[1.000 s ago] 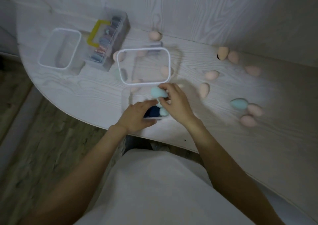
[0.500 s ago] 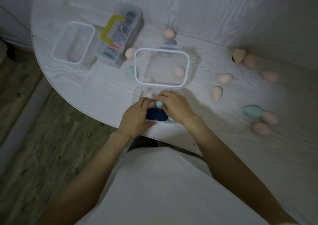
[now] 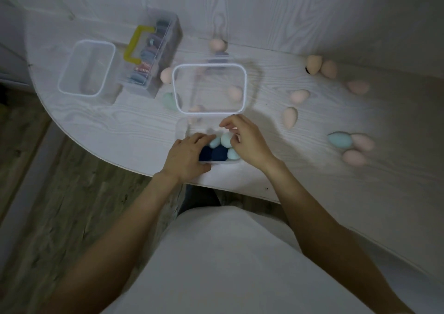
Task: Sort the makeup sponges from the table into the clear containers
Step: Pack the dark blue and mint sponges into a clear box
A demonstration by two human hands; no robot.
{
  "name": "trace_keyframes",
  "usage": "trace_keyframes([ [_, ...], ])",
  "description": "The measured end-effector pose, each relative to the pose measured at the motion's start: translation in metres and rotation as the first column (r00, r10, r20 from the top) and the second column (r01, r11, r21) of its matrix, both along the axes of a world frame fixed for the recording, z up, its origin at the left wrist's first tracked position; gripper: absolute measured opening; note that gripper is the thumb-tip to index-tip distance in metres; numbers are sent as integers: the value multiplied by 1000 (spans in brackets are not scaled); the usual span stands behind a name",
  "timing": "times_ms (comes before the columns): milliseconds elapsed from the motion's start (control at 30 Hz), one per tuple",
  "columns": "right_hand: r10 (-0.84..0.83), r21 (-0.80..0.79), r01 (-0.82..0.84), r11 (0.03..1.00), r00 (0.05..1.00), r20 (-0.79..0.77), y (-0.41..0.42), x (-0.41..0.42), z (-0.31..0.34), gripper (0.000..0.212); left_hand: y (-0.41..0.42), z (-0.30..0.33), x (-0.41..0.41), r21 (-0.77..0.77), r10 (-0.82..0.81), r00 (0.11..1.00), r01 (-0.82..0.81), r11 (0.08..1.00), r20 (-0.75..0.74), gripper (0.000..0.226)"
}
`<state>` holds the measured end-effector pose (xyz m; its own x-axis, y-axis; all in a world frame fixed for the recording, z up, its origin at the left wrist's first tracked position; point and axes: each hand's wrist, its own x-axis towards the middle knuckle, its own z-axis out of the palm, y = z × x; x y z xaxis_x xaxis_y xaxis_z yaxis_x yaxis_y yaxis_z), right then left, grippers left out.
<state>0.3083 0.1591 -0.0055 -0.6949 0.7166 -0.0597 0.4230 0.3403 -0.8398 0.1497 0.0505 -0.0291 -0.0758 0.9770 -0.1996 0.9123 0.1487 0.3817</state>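
Note:
A small clear container (image 3: 182,127) stands at the table's front edge, holding dark blue sponges (image 3: 218,152) and light blue sponges (image 3: 227,139). My left hand (image 3: 187,155) grips its left side, fingers over the sponges and thumb on the near wall. Just above its right side, my right hand (image 3: 247,140) hovers with loosely curled fingers and holds nothing. Behind it is a larger clear container (image 3: 209,66). Loose on the table lie several pink sponges (image 3: 290,116), a light blue sponge (image 3: 340,140) and a green sponge (image 3: 169,100).
An empty clear container (image 3: 96,41) stands at the far left. Beside it is a clear box with a yellow handle (image 3: 134,47), filled with round pads. Wooden floor lies past the table's curved left edge. A wall backs the table.
My right hand pushed the light blue sponge it held down into the near container and let go of it. The left hand stayed on the container.

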Motion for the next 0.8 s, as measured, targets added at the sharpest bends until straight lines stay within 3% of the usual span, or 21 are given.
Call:
trace_keyframes([
  [100,-94,103,101,990,993,-69,-4,25,4,34,-1,-1,3,33,9,1000,-8,999,-30,74],
  [200,-241,281,240,929,970,-30,-1,63,0,29,-2,-2,8,86,17,999,-14,996,-33,68],
  [300,-433,445,325,835,886,165,12,110,-11,31,1,-2,19,93,10,1000,-7,996,-28,65],
  [400,-576,591,295,751,731,367,36,144,-24,43,6,-3,31,107,-11,999,15,994,-33,65],
  [467,-596,619,219,754,625,504,53,160,-30,49,11,-2,37,114,-22,999,26,993,-28,66],
  [533,-573,608,160,778,577,581,65,171,-36,45,13,0,39,99,13,1000,-13,995,-5,66],
  [600,-544,596,144,790,613,573,71,177,-37,41,15,2,38,81,56,998,-58,995,19,61],
  [667,-502,555,190,810,713,489,66,171,-28,35,15,2,37,75,59,998,-61,995,23,58],
  [800,-397,327,358,875,916,59,34,114,5,30,16,-1,36,105,30,1000,-30,994,-5,59],
])
